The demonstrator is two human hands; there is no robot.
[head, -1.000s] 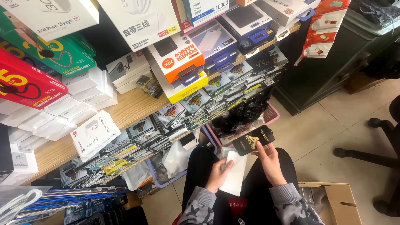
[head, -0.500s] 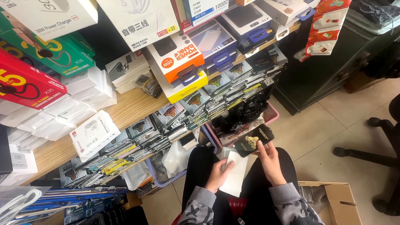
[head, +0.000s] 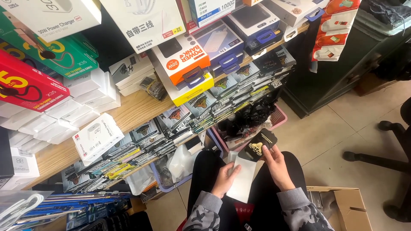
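Barely shifted since before, my right hand (head: 277, 164) pinching black packet (head: 260, 144), my left hand (head: 225, 179) gripping white sleeve (head: 242, 179), over my lap

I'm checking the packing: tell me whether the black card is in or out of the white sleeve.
Partly in. The right hand holds the black card with its lower end tucked into the white sleeve, which the left hand holds.

Both hands (head: 224, 179) (head: 276, 164) raised, fingers curled.
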